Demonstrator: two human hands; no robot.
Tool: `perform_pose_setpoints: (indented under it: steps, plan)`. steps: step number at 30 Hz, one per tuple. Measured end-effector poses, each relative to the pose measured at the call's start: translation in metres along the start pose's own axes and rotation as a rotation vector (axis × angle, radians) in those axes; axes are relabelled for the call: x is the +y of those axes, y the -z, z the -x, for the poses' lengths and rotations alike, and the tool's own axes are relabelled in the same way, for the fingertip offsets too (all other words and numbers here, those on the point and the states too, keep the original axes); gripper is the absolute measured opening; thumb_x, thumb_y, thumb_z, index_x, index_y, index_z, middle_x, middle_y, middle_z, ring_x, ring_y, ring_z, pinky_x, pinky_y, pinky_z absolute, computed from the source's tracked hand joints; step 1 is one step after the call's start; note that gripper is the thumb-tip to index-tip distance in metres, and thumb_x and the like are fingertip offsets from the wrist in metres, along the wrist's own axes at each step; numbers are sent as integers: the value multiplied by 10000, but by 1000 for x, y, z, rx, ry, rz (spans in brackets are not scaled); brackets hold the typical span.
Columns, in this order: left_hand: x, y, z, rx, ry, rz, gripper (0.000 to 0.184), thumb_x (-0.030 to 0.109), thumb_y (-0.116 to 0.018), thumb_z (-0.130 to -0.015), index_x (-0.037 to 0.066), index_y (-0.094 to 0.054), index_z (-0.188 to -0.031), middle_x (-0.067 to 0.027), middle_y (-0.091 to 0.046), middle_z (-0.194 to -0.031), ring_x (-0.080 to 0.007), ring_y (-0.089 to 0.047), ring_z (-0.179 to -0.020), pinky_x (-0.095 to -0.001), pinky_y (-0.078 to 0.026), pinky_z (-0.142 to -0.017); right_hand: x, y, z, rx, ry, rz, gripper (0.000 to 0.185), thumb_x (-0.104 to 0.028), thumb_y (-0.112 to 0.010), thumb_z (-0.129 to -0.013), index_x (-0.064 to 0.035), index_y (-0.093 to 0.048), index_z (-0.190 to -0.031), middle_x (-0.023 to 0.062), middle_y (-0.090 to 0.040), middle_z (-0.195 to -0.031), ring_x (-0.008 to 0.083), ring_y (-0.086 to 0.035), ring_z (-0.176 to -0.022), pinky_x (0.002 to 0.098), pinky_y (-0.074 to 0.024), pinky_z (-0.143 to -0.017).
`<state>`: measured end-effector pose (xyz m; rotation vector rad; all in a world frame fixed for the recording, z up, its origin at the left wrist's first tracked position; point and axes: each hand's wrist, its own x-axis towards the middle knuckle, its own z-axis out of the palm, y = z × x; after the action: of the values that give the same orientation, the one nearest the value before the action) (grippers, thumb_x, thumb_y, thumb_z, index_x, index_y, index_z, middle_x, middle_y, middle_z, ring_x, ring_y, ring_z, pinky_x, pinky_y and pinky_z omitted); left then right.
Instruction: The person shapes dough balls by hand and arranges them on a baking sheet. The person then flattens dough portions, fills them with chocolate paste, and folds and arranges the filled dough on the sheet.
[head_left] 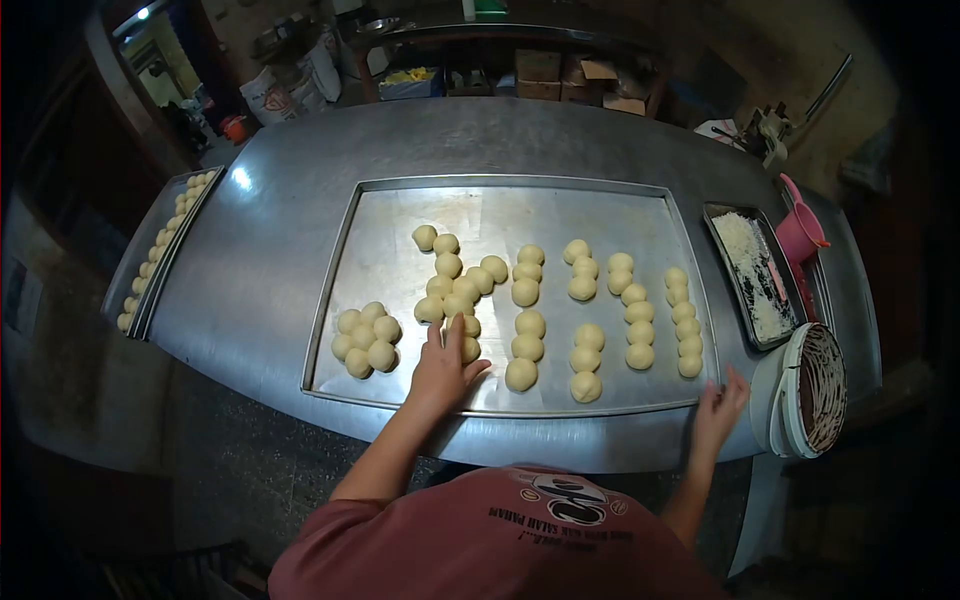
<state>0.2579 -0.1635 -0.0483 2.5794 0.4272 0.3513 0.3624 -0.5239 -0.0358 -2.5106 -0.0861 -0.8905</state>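
A wide metal baking tray [560, 188] lies in front of me, bearing pale round dough balls. My left hand [441, 366] reaches over its front edge, fingers stretched out and thumb apart, against the dough balls [470, 326] at the lower end of a branching cluster. Its fingers partly cover those balls. Left of that hand sits a round, flower-like group of dough balls [366, 338]. Several touching rows of dough balls [527, 336] stand to its right. By the tray's front right corner is my right hand [720, 402], fingers loosely apart, holding nothing visible.
A steel table [480, 130] carries everything. Stacked trays with dough balls [165, 245] stand at the far left. On the right are a dark pan of white shreds [755, 270], a pink jug [800, 232] and a white tub with brown filling [822, 390]. Cardboard boxes [538, 70] sit beyond.
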Motion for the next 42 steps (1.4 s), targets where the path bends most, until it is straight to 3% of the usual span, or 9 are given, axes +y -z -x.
perform_pose_setpoints:
  steps: [4,10,14,22,29,34,38,39,42]
  plan:
    - [2,-9,-13,17,35,-67,667,282,-619,-741,42,-291,-1268,-254,-351,-1122,-383,-519,-771,-410,-459,-667,-105,-24,-29,-812,55,-726,446,-22,-554,-728,-40,-460,-1164,92,-410,-1144,183,-464,-930,281,-425,-763]
    - [0,-17,-23,23,135,-111,567,189,-575,-755,44,-312,-1236,-256,-370,-1077,-413,-515,-759,-442,-452,-655,-227,-150,-51,-859,970,-444,618,-202,-709,-638,-166,-457,-1201,152,-293,-1323,315,-365,-1153,381,-365,-900]
    - [4,-26,-30,66,108,-109,468,142,-540,-750,43,-357,-1169,-254,-385,-1029,-417,-506,-715,-458,-444,-620,-267,-198,-46,-1114,982,2,644,-338,-735,-571,-259,-482,-1158,150,-425,-1157,327,-440,-995,430,-408,-771]
    - [10,-14,-44,134,196,7,235,78,-491,-740,26,-450,-965,-181,-450,-926,-371,-498,-648,-449,-424,-600,-264,-223,-38,-945,1123,-270,223,-232,-627,-660,-176,-580,-871,92,-504,-938,294,-485,-829,375,-436,-660]
    - [60,29,-47,193,192,367,226,105,-503,-748,9,-482,-951,-135,-452,-900,-264,-458,-760,-336,-396,-699,-246,-165,-88,-600,1113,-496,117,-199,-606,-670,-128,-560,-751,68,-508,-886,245,-470,-776,328,-423,-672]
    - [87,-17,-104,182,-85,570,226,91,-520,-807,6,-446,-1003,-88,-420,-951,-172,-486,-687,-244,-437,-577,-201,-159,-164,-732,967,-714,273,-12,-629,-618,-72,-596,-882,117,-505,-1039,284,-476,-928,335,-409,-807]
    - [147,-44,-167,184,-231,616,310,177,-526,-778,-4,-434,-1012,-152,-394,-977,-240,-445,-843,-338,-404,-739,-154,-165,-227,-830,737,-697,317,73,-559,-617,-40,-574,-913,103,-414,-1150,250,-449,-982,324,-400,-828]
    - [161,-60,-183,161,-216,735,309,164,-513,-778,-9,-426,-1019,-166,-393,-976,-257,-435,-842,-343,-394,-758,-139,-172,-242,-955,425,-962,345,96,-539,-602,-22,-568,-925,98,-400,-1160,241,-434,-1010,310,-384,-846]
    - [207,-101,-215,201,-224,785,413,197,-539,-773,-33,-390,-1082,-208,-387,-998,-347,-465,-829,-403,-405,-760,-99,-183,-282,-794,733,-536,377,110,-501,-610,-65,-573,-936,103,-389,-1178,280,-441,-1016,312,-364,-885]
